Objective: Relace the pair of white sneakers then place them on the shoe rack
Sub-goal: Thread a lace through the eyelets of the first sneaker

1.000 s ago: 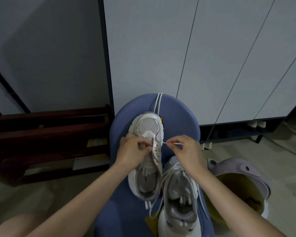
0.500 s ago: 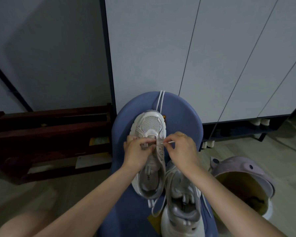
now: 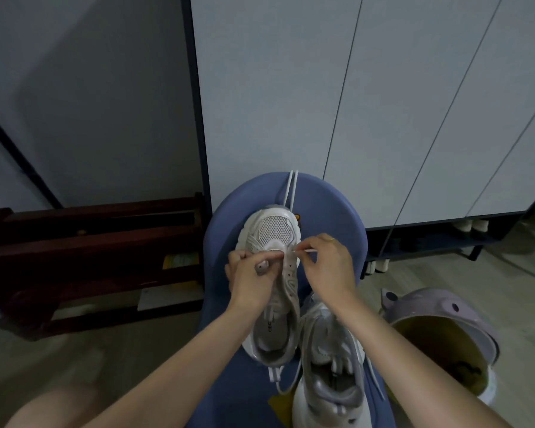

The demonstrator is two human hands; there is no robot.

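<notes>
White lace end (image 3: pixel 306 251) is pinched in the right hand (image 3: pixel 328 262) just beside the lowest eyelets of the far sneaker (image 3: pixel 274 273), whose upper is gripped near the toe by the left hand (image 3: pixel 250 271). The sneaker is set on a blue stool (image 3: pixel 331 211), with the near sneaker (image 3: pixel 331 359) touching it alongside (laces loose). Lacing is judged to be at its first row. A feed of the tip through the eyelet is called for next. A dark wooden rack (image 3: pixel 90 242) is noted well apart, to the left.
</notes>
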